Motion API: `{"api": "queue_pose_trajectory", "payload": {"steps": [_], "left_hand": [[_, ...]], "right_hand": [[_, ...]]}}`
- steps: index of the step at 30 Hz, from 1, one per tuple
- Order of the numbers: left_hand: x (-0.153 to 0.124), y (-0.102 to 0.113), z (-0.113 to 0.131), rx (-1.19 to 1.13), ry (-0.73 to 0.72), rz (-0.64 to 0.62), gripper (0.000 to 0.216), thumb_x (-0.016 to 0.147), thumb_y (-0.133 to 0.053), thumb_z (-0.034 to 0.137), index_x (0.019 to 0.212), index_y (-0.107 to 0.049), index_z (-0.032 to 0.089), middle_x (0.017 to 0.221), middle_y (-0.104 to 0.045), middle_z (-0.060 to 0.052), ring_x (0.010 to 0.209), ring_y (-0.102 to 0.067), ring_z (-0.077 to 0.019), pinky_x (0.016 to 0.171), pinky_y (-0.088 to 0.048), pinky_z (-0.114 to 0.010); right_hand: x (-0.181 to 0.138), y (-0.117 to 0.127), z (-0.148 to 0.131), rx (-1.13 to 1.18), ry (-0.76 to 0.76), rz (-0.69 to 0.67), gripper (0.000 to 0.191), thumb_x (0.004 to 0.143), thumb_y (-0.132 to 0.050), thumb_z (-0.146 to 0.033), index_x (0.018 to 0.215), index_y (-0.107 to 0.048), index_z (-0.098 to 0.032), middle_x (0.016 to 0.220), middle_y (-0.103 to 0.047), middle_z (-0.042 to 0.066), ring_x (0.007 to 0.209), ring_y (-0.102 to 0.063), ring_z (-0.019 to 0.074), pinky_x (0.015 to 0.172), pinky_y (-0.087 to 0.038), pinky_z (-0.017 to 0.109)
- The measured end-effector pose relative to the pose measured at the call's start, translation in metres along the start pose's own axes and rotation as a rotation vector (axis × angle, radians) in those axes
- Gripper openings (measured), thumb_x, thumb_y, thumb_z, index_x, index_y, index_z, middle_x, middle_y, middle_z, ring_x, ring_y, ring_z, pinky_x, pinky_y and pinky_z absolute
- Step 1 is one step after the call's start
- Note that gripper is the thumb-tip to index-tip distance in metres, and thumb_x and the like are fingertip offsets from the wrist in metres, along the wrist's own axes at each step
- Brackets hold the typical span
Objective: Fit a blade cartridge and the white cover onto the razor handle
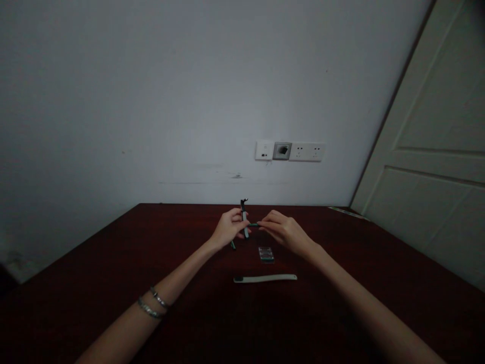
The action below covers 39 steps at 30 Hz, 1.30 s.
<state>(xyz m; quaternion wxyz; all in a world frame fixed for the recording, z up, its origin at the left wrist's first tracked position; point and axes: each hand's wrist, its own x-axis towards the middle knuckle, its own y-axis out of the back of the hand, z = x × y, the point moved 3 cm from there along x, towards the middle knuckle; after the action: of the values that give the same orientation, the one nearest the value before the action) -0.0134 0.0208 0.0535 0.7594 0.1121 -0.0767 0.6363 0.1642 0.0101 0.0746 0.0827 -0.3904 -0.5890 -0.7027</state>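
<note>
My left hand is closed round a narrow pale strap, held upright, with a dark buckle-like piece at its top end. It looks like a watch strap. Between thumb and fingertips, my right hand pinches a thin dark-green rod, whose left end meets the strap or the left fingertips; which one is too small to tell. Below my left hand shows a short green piece. A small clear plastic case lies on the table between my forearms. Nearer to me lies another pale strap with a dark left end.
The dark red tabletop reaches back to a pale wall with sockets. A thin patterned strip lies along the table's far right edge. A panelled white door stands at the right.
</note>
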Motion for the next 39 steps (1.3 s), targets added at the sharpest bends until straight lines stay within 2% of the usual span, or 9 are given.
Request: {"api": "queue_pose_trajectory", "payload": {"steps": [3, 6, 9, 13, 17, 27, 33, 39], "left_hand": [[0.001, 0.005, 0.004, -0.012, -0.048, 0.079, 0.030, 0.070, -0.065, 0.025, 0.092, -0.050, 0.013, 0.071, -0.063, -0.002, 0.062, -0.066, -0.0158, 0.045, -0.051, -0.019], [0.002, 0.008, 0.003, 0.012, -0.071, 0.152, 0.027, 0.069, -0.066, 0.024, 0.087, -0.048, 0.014, 0.075, -0.065, -0.003, 0.060, -0.065, -0.0145, 0.045, -0.050, -0.019], [0.002, 0.005, 0.000, 0.057, -0.119, 0.175, 0.024, 0.069, -0.066, 0.019, 0.084, -0.048, 0.014, 0.079, -0.067, -0.005, 0.063, -0.066, -0.0147, 0.053, -0.053, -0.023], [-0.002, -0.002, -0.003, 0.141, -0.213, 0.185, 0.020, 0.069, -0.064, 0.014, 0.088, -0.055, 0.013, 0.082, -0.068, -0.005, 0.077, -0.067, -0.0181, 0.067, -0.054, -0.028], [-0.006, -0.008, -0.008, 0.284, -0.288, 0.189, 0.018, 0.070, -0.064, 0.016, 0.088, -0.062, 0.014, 0.084, -0.069, -0.005, 0.081, -0.067, -0.0193, 0.072, -0.053, -0.028], [-0.015, -0.016, -0.020, 0.590, -0.389, 0.184, 0.021, 0.072, -0.067, 0.027, 0.089, -0.062, 0.016, 0.075, -0.070, -0.003, 0.068, -0.067, -0.0175, 0.062, -0.051, -0.024], [-0.019, -0.017, -0.015, 0.639, -0.432, 0.201, 0.022, 0.072, -0.067, 0.029, 0.089, -0.062, 0.016, 0.074, -0.069, -0.004, 0.067, -0.067, -0.0172, 0.060, -0.050, -0.023], [-0.019, -0.017, -0.015, 0.614, -0.392, 0.185, 0.024, 0.073, -0.066, 0.030, 0.093, -0.061, 0.018, 0.078, -0.069, -0.004, 0.071, -0.066, -0.0189, 0.065, -0.051, -0.026]], "right_hand": [[-0.001, 0.001, 0.009, 0.214, -0.147, 0.152, 0.021, 0.085, -0.052, -0.027, 0.091, -0.069, -0.017, 0.084, -0.066, 0.008, 0.080, -0.058, 0.0178, 0.070, -0.048, 0.030], [-0.001, -0.002, 0.024, 0.451, -0.445, 0.284, 0.025, 0.079, -0.057, -0.037, 0.080, -0.071, -0.016, 0.076, -0.068, 0.007, 0.060, -0.058, 0.0151, 0.055, -0.047, 0.027], [0.001, -0.009, 0.036, 0.665, -0.707, 0.324, 0.035, 0.071, -0.062, -0.046, 0.077, -0.071, -0.013, 0.071, -0.069, 0.006, 0.038, -0.048, 0.0089, 0.039, -0.039, 0.024], [0.007, -0.016, 0.045, 0.837, -0.834, 0.350, 0.039, 0.063, -0.068, -0.048, 0.077, -0.072, -0.012, 0.075, -0.070, 0.009, 0.035, -0.045, 0.0066, 0.036, -0.038, 0.022], [0.011, -0.021, 0.048, 0.910, -0.889, 0.361, 0.038, 0.060, -0.070, -0.046, 0.077, -0.072, -0.012, 0.075, -0.070, 0.009, 0.034, -0.044, 0.0057, 0.034, -0.037, 0.021], [0.014, -0.017, 0.041, 0.892, -0.835, 0.260, 0.036, 0.062, -0.069, -0.045, 0.074, -0.072, -0.012, 0.072, -0.070, 0.008, 0.031, -0.044, 0.0049, 0.032, -0.035, 0.020], [0.017, -0.015, 0.034, 0.895, -0.793, 0.196, 0.036, 0.065, -0.067, -0.046, 0.076, -0.072, -0.012, 0.074, -0.071, 0.007, 0.032, -0.047, 0.0052, 0.032, -0.037, 0.019], [0.018, -0.013, 0.031, 0.897, -0.780, 0.199, 0.036, 0.063, -0.068, -0.047, 0.074, -0.071, -0.013, 0.072, -0.071, 0.007, 0.033, -0.047, 0.0058, 0.032, -0.038, 0.019]]}}
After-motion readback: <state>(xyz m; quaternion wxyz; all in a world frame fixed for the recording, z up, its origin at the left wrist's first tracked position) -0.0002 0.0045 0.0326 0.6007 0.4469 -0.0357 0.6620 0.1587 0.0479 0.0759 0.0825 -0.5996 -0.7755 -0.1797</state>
